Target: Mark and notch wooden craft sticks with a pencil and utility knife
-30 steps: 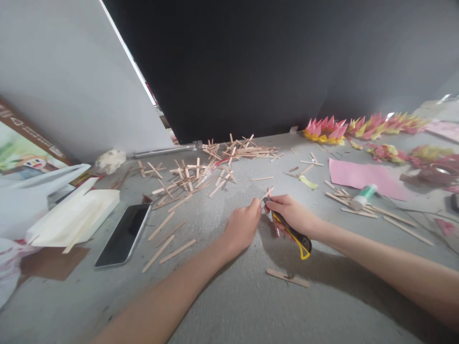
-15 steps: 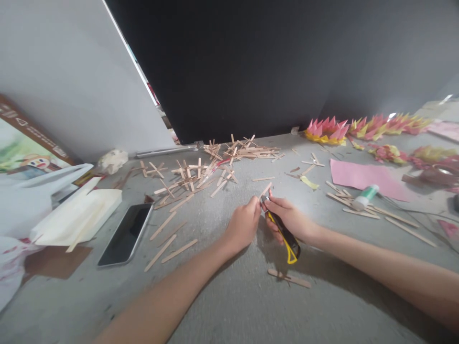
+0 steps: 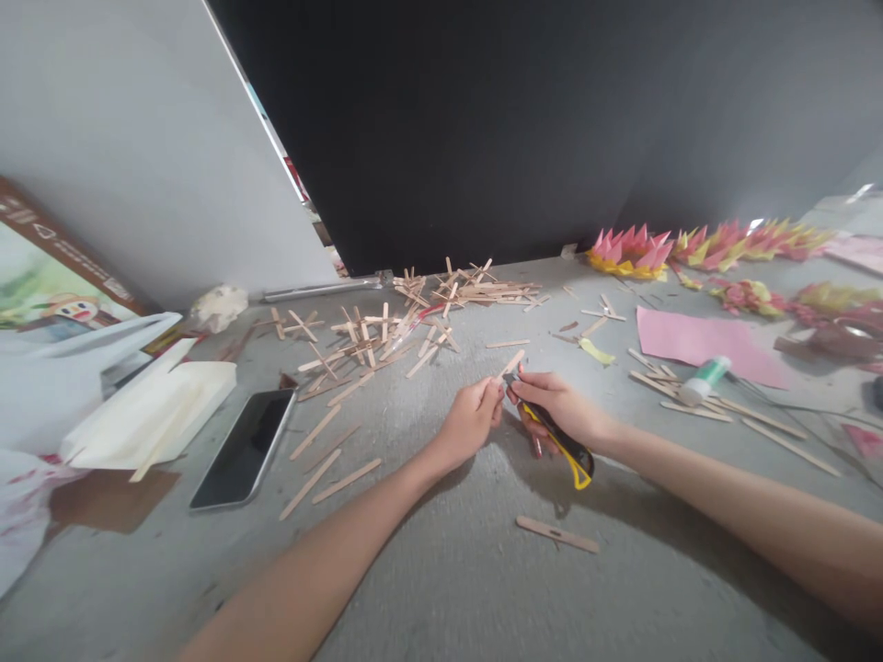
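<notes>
Left hand (image 3: 473, 418): grip closed on the lower end of a wooden stick (image 3: 513, 362), thumb on top
Right hand (image 3: 567, 416): grip wrapped around a yellow-and-black cutter (image 3: 562, 443), fingers bent under its handle
Held stick: tilted up and away to the right, its free end clear of the left hand's fingers
Cutter: front end next to the held stick, handle's tail towards the wearer; whether the blade touches the wood, I cannot tell
Loose stick (image 3: 557, 534): flat on the grey surface (image 3: 441, 588), nearer the wearer than both hands
Stick pile (image 3: 365, 336): a crisscross heap beyond the left hand
Phone (image 3: 243, 449): lying left of the left arm, dark screen up
Glue stick (image 3: 705, 380): beyond the right forearm, by pink paper (image 3: 704, 342)
</notes>
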